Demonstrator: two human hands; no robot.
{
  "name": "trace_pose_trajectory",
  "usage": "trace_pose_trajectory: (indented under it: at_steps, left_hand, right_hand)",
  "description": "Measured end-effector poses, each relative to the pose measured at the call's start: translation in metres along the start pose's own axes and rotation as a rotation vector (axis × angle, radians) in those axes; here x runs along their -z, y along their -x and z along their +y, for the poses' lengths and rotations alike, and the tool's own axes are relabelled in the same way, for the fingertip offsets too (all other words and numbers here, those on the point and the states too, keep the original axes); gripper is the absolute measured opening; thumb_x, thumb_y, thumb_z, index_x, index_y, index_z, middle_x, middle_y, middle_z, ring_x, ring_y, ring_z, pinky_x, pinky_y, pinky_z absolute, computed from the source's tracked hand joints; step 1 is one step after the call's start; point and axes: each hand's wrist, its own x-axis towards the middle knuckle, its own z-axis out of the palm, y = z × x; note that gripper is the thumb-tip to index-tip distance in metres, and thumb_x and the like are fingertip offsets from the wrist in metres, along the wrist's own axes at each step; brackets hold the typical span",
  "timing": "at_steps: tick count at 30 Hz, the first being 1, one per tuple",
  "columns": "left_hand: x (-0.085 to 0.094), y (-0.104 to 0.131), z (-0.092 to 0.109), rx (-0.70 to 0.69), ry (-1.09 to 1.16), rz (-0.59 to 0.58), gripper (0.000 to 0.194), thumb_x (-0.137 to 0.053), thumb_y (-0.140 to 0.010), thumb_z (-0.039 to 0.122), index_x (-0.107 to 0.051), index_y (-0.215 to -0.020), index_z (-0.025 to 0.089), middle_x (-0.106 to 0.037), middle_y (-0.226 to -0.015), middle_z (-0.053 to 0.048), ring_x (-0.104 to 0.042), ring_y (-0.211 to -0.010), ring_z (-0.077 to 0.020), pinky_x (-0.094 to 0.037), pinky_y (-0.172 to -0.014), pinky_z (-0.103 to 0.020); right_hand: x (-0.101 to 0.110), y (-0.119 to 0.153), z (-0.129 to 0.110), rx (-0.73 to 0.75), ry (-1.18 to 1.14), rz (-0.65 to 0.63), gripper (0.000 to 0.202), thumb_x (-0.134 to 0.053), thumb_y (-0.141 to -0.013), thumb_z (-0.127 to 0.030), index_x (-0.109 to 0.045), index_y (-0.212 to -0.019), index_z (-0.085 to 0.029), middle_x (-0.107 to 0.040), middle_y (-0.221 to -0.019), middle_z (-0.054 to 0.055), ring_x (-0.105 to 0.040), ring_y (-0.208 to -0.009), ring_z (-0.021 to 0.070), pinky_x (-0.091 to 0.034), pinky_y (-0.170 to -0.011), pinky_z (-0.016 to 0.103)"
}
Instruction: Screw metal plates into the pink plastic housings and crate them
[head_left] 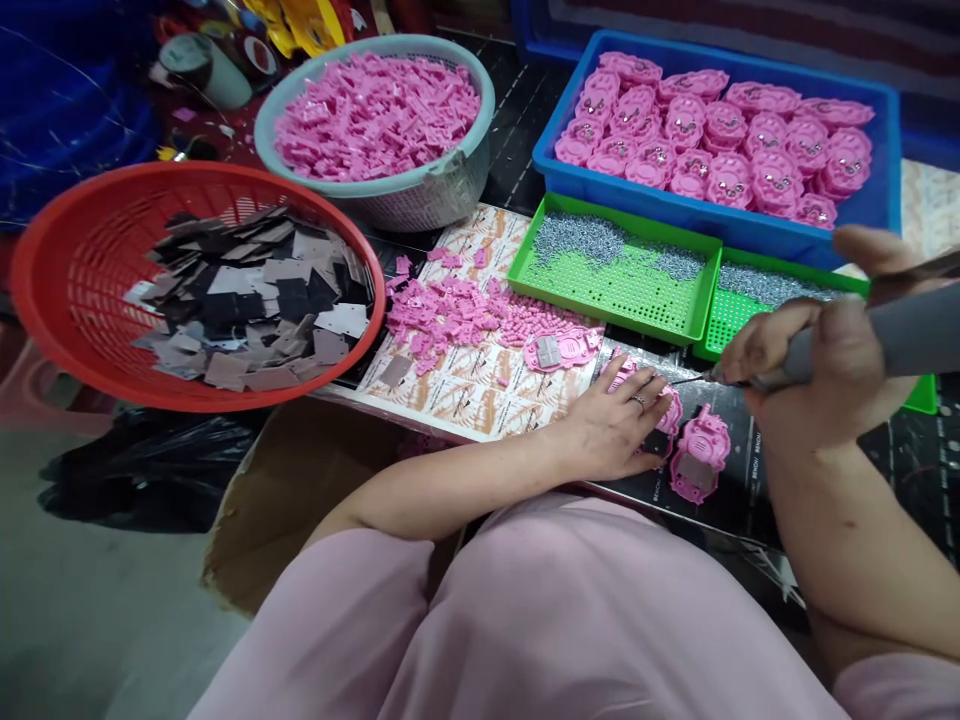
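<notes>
Pink-clothed lap (585, 600) faces scalloped pink plastic casing (672, 414); left hand (616, 425) splays atop; right hand (851, 395) clamps grey cylindrical screwdriver (926, 335) alongside.

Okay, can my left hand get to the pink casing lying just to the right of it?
Probably yes. The pink casing lies close beside your left hand, with nothing visible standing between them, though that hand rests on another pink piece.

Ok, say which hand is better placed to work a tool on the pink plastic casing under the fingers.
The right hand, I'd judge: it grips the grey cylindrical tool, whose thin metal bit points toward that pink casing. The left hand lies spread over it, so steadying seems to suit that one.
</notes>
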Motion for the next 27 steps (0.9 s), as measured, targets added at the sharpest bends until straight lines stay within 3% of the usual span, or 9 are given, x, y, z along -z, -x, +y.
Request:
trace_pose_trajectory:
  at_steps: [5, 12, 18, 24, 27]
  left_hand:
    - [0.001, -0.001, -0.001, 0.013, 0.002, 0.005, 0.064, -0.053, -0.089, 0.055, -0.053, -0.134, 0.009, -0.05, -0.141, -0.017, -0.04, -0.135, -0.0322, -0.018, -0.116, -0.058]
    - [0.0, 0.0, -0.002, 0.001, -0.01, 0.036, 0.063, -0.051, -0.089, 0.056, -0.054, -0.132, 0.009, -0.052, -0.14, -0.015, -0.041, -0.133, -0.0314, -0.016, -0.117, -0.057]
    - [-0.001, 0.001, -0.002, -0.002, 0.008, 0.038, 0.064, -0.05, -0.09, 0.055, -0.053, -0.133, 0.009, -0.051, -0.139, -0.017, -0.041, -0.133, -0.0314, -0.015, -0.117, -0.059]
    - [-0.004, 0.0, -0.003, -0.003, 0.02, 0.06, 0.063, -0.054, -0.088, 0.055, -0.054, -0.131, 0.009, -0.052, -0.138, -0.017, -0.041, -0.132, -0.0319, -0.018, -0.115, -0.059]
    - [-0.003, -0.001, -0.004, -0.014, 0.046, 0.101, 0.06, -0.056, -0.087, 0.055, -0.057, -0.127, 0.011, -0.054, -0.136, -0.016, -0.041, -0.133, -0.0309, -0.02, -0.114, -0.057]
  right_hand:
    - [0.007, 0.018, 0.006, -0.049, 0.056, -0.028, 0.03, -0.063, -0.082, -0.036, -0.052, -0.108, -0.027, -0.05, -0.045, -0.011, -0.046, -0.033, 0.0132, -0.042, -0.036, 0.028]
    - [0.006, 0.018, 0.013, -0.017, 0.002, -0.113, 0.017, -0.063, -0.083, -0.032, -0.055, -0.096, -0.025, -0.05, -0.047, -0.01, -0.044, -0.032, 0.0115, -0.04, -0.032, 0.026]
    - [0.005, 0.021, 0.017, -0.029, -0.004, -0.109, 0.025, -0.063, -0.083, -0.03, -0.054, -0.106, -0.024, -0.052, -0.049, -0.01, -0.046, -0.035, 0.0117, -0.042, -0.035, 0.026]
    - [0.004, 0.019, 0.006, 0.009, 0.003, -0.106, 0.026, -0.062, -0.082, -0.029, -0.057, -0.108, -0.026, -0.052, -0.049, -0.01, -0.046, -0.034, 0.0117, -0.042, -0.034, 0.027]
    - [0.007, 0.017, -0.005, -0.033, 0.035, -0.051, 0.029, -0.066, -0.078, -0.039, -0.057, -0.103, -0.027, -0.051, -0.045, -0.011, -0.044, -0.031, 0.0129, -0.041, -0.031, 0.028]
